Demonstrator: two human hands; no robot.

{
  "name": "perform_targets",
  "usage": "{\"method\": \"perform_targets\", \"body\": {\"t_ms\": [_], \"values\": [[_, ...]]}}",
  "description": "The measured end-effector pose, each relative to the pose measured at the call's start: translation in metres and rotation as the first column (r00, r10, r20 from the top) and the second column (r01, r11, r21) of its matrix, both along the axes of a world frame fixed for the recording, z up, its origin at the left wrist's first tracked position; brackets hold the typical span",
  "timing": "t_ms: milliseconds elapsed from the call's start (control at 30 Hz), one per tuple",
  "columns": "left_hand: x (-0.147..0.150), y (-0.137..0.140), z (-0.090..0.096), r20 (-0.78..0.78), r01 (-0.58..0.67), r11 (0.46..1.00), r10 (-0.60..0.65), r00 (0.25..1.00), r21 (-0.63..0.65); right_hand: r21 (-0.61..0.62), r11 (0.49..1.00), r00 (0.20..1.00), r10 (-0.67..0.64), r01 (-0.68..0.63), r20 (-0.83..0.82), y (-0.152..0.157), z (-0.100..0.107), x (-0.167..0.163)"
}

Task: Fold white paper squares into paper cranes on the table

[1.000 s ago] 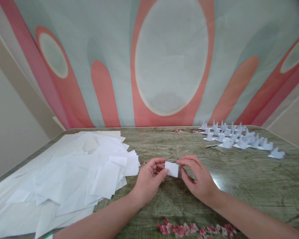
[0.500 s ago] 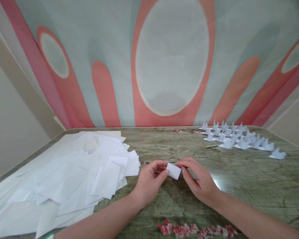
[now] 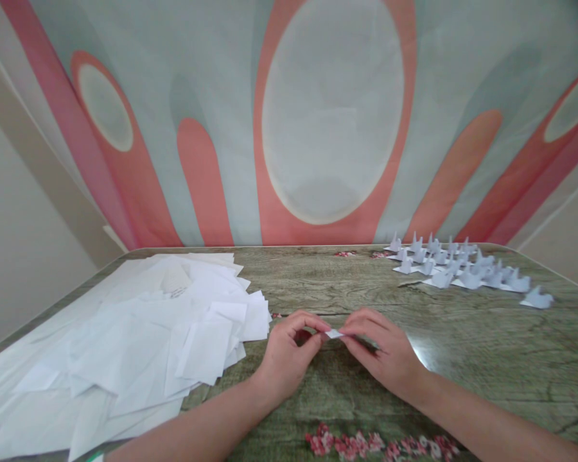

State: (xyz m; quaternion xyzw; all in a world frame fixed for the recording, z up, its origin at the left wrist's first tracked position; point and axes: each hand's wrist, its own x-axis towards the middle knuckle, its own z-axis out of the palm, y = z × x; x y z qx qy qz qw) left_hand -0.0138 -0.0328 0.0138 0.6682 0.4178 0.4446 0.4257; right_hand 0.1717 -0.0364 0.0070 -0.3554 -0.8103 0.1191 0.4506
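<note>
Between my two hands, above the wood-patterned table, is a small folded piece of white paper [image 3: 334,333]. My left hand [image 3: 293,350] pinches its left end between thumb and fingers. The right end is pinched by my right hand [image 3: 384,350], thumb below and fingers above. Only a narrow sliver of the paper shows; the fingertips hide its ends. Left of my hands lies a broad heap of white paper sheets [image 3: 125,346], with smaller squares [image 3: 205,350] on its right side. Several folded white paper birds [image 3: 469,278] stand in rows at the far right.
The table [image 3: 308,282] has a wood-grain top with printed pink flowers [image 3: 347,444] near its front edge. Behind its back edge rises a wall covering [image 3: 241,128] in coral and grey-green shapes. One paper bird [image 3: 537,298] stands a little apart at the right.
The paper showed a wider face before and now appears as a thin sliver, turned or folded. My hands have come slightly closer together, with the right fingertips now on its right end.
</note>
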Motion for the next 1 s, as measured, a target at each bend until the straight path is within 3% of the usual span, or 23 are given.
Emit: {"method": "perform_targets", "body": {"t_ms": [200,600,767,1000], "values": [[0.0,-0.001,0.004,-0.095,-0.03,0.993,0.04,0.995,0.111,0.173,0.984,0.993,-0.05,0.032,0.103,-0.001,0.003,0.001],[0.0,-0.002,0.005,-0.228,-0.004,0.987,0.041,0.973,0.161,0.342,0.937,0.957,-0.162,0.072,0.24,0.002,0.008,0.006],[-0.005,0.001,0.006,-0.355,0.049,0.976,0.03,0.935,0.212,0.339,0.94,0.942,-0.15,0.042,0.3,0.005,0.002,0.007],[-0.011,0.004,0.01,-0.555,0.219,0.931,-0.022,0.831,0.293,0.2,0.979,0.901,-0.052,-0.039,0.43,0.01,-0.005,0.011]]}}
